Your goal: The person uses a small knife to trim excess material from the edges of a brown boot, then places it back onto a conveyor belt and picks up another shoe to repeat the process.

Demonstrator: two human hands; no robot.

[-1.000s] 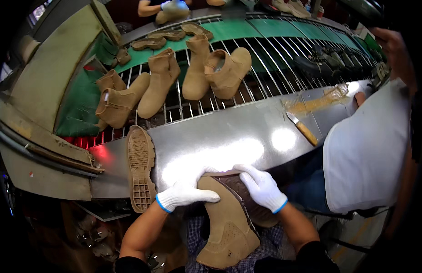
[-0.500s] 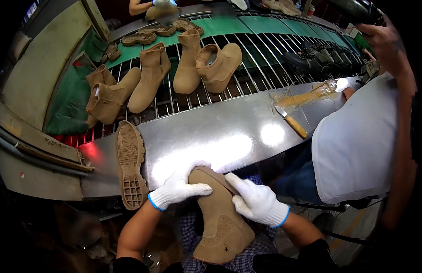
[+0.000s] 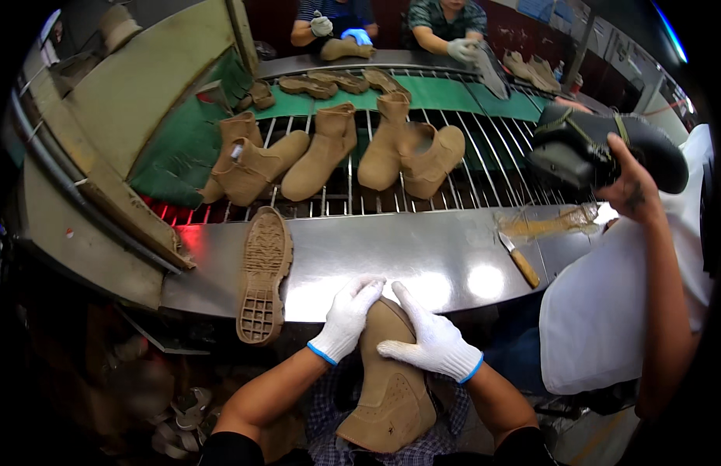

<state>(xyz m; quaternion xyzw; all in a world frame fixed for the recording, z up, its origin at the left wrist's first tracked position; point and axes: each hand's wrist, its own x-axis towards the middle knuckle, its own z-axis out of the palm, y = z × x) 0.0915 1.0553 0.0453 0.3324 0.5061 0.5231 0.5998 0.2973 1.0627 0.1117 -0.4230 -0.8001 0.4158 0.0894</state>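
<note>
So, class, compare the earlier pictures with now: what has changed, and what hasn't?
The left hand has taken its thumb off the side of the held boot; the right hand has laid its thumb across it. At the right, a co-worker's hand has lowered a black boot. The loose sole, knife and tan boots beyond stayed put.

Left hand [image 3: 351,320]: I am slanting it up and right, fingers lying together, gripping.
Right hand [image 3: 429,334]: my thumb is stretching leftward, my fingers pointing up and left; I am gripping here too.
Left forearm [image 3: 276,388]: bare, it is slanting inward.
Right forearm [image 3: 494,396]: bare, it is mirroring that slant.
</note>
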